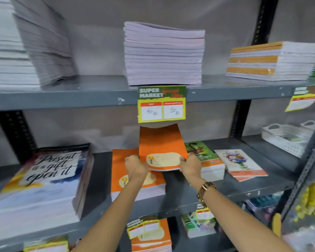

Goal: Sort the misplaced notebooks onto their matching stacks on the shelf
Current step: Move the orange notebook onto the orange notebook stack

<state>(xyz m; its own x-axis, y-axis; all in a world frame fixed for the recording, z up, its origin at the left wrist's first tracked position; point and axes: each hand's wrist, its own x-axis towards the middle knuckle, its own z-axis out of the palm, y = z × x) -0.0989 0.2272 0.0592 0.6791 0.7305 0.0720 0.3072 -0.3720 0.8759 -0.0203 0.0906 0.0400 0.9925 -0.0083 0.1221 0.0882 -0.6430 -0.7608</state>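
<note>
I hold an orange notebook [161,146] with a cream label above the middle shelf [244,190]. My left hand [135,165] grips its near left corner and my right hand [190,165] grips its near right corner. It hangs tilted, its far end raised towards the price tag. Just below and to the left lies a stack of matching orange notebooks [127,179]. To the right stand a green-covered stack [205,157] and a flower-covered stack [242,164].
A tall stack with a "Present is a gift" cover [44,180] fills the left of the middle shelf. White page stacks [164,55] and an orange-spined stack [273,60] sit on the upper shelf. A yellow price tag [161,104] hangs from its edge. White baskets [289,137] stand far right.
</note>
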